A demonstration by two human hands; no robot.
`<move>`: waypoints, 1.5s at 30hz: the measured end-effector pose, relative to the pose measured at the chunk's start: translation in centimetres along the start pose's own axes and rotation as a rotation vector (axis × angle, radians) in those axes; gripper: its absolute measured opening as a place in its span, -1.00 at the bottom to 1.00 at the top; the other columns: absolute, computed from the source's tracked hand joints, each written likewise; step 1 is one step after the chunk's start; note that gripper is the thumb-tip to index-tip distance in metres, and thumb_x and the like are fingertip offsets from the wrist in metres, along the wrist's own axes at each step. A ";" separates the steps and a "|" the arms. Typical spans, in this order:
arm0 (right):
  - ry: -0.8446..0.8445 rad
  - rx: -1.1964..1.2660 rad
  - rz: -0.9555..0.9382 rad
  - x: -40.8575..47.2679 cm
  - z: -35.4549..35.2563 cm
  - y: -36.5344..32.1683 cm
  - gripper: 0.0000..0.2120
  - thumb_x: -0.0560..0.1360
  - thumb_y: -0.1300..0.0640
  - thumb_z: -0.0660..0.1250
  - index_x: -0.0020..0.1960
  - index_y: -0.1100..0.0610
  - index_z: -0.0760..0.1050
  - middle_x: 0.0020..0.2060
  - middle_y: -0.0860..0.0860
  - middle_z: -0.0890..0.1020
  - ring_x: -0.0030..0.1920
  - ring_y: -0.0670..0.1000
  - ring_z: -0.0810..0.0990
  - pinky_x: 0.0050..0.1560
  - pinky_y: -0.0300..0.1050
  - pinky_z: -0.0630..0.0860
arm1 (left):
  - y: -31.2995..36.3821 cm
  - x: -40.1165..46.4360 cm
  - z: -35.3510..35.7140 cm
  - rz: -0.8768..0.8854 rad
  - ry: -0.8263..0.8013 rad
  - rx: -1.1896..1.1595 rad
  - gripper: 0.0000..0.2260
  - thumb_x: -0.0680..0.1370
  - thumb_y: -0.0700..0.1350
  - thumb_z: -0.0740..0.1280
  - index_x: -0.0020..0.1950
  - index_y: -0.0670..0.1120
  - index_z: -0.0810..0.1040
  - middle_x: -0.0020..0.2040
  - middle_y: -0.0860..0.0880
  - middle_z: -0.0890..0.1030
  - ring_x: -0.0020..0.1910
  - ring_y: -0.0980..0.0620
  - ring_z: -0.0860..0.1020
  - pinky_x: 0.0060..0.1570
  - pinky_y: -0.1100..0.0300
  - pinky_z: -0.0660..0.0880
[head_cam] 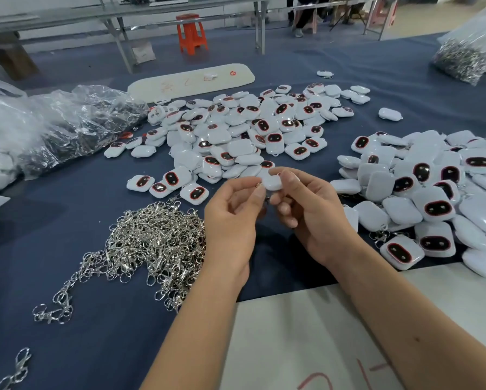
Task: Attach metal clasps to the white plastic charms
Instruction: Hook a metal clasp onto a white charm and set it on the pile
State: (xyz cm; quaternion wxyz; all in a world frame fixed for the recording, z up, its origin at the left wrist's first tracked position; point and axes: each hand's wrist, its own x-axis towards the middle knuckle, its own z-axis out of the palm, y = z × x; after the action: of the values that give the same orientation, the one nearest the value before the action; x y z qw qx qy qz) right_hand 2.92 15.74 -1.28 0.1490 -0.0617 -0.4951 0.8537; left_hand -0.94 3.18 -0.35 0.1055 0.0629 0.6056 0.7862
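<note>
Head view: right hand [306, 204] pinches a charm [272, 182] above the tabletop's near edge; left hand [233, 209] pinches a clasp [258, 186] just left of it, touching the charm's left end, where joining looks due.

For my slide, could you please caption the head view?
Both hands, left hand and right hand, hold a white charm between clasp pile and charm piles.

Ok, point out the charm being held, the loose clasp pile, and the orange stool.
charm [272, 182], head view, on its white shell between both hands' fingertips.
clasp pile [154, 243], head view, on the middle of the heap.
orange stool [191, 32], head view, on its legs below the seat.
</note>
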 end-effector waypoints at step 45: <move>0.693 -0.401 -0.366 0.3 -0.1 0.9 -0.40 0.64 0.10 0.36 0.59 -0.08 0.18 -0.05 -0.04 0.67 -0.10 0.11 0.65 -0.07 0.19 0.65 | -0.3 0.0 -1.6 0.502 0.243 1.069 -0.67 0.49 -0.20 0.43 0.24 -0.02 0.61 0.15 -0.03 0.57 0.23 -0.09 0.43 0.27 0.20 0.28</move>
State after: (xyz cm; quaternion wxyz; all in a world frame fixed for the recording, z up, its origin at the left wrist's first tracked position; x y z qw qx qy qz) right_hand 2.50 15.51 -2.06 0.4401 -0.2834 -0.5745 0.6293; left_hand -1.33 1.74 -1.05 -0.1995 0.1578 0.8914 0.3751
